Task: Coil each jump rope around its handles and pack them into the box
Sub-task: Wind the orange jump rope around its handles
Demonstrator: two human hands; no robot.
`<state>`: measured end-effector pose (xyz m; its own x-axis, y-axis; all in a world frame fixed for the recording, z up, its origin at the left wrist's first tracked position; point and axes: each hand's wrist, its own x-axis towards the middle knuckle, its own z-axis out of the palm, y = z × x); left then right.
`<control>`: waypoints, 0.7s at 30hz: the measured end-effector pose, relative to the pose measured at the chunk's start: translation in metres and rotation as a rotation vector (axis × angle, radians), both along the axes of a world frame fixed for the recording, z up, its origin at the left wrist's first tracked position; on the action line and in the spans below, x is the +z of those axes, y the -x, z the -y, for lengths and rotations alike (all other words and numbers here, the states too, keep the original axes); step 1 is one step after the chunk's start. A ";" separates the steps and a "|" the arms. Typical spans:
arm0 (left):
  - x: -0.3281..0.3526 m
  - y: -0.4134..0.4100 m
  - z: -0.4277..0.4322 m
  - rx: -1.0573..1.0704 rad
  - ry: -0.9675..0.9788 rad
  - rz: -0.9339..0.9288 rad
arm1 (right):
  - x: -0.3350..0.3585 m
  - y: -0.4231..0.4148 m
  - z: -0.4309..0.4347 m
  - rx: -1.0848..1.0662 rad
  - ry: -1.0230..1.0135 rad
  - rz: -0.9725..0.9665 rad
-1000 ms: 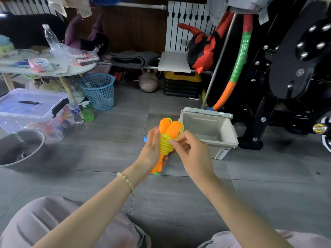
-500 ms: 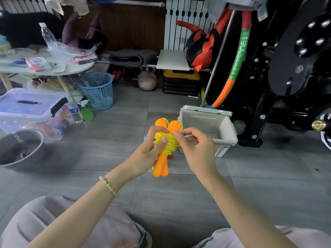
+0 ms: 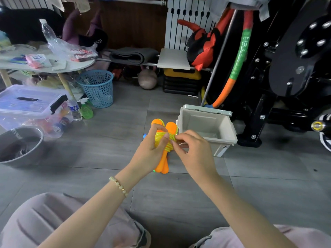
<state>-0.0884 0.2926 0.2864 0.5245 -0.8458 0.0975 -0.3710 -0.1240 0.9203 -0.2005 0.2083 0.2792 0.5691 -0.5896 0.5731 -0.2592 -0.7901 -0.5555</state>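
A jump rope with two orange handles held side by side is upright in front of me, its yellow-green cord wound round the middle. My left hand grips the handles and the coil, thumb and fingers over the cord. My right hand pinches the cord at the coil's right side. Just right of the handles, on the floor, an open grey box stands with its lid tipped back. Bits of blue and green show behind the handles; I cannot tell what they are.
A blue mesh basket, a water bottle and a green spray bottle stand at the left. A clear lidded bin and a metal bowl sit further left. Black exercise equipment fills the right.
The handles have tilted a little and dropped lower. My right hand has moved from the top of the coil to its right side, still on the cord.
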 end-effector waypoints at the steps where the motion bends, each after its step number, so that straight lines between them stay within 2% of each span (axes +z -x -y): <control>1: -0.002 -0.001 0.000 -0.004 -0.001 0.086 | 0.000 0.002 0.002 0.012 -0.089 0.055; 5: -0.001 -0.002 0.000 0.004 0.036 0.224 | 0.000 0.004 -0.001 0.001 -0.235 0.196; 8: -0.005 -0.004 0.002 0.005 0.034 0.180 | 0.000 0.001 -0.003 -0.024 -0.213 0.229; 12: -0.013 -0.006 0.001 0.005 0.056 0.062 | -0.001 -0.001 -0.003 0.011 -0.186 0.167; 15: -0.017 -0.007 0.001 -0.007 0.010 0.060 | -0.006 -0.002 -0.001 0.031 -0.104 0.067; 18: -0.022 -0.005 0.000 -0.003 -0.062 0.146 | -0.011 -0.003 0.000 0.017 0.011 -0.089; 20: -0.020 -0.002 0.000 -0.018 -0.064 0.168 | -0.013 -0.001 0.002 0.018 0.003 -0.099; 21: -0.020 -0.002 0.000 -0.031 -0.052 0.121 | -0.013 0.001 0.005 0.022 -0.027 -0.088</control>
<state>-0.0861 0.2924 0.2668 0.4849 -0.8671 0.1141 -0.4836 -0.1572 0.8611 -0.2013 0.2035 0.2661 0.6296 -0.5908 0.5045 -0.2904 -0.7813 -0.5525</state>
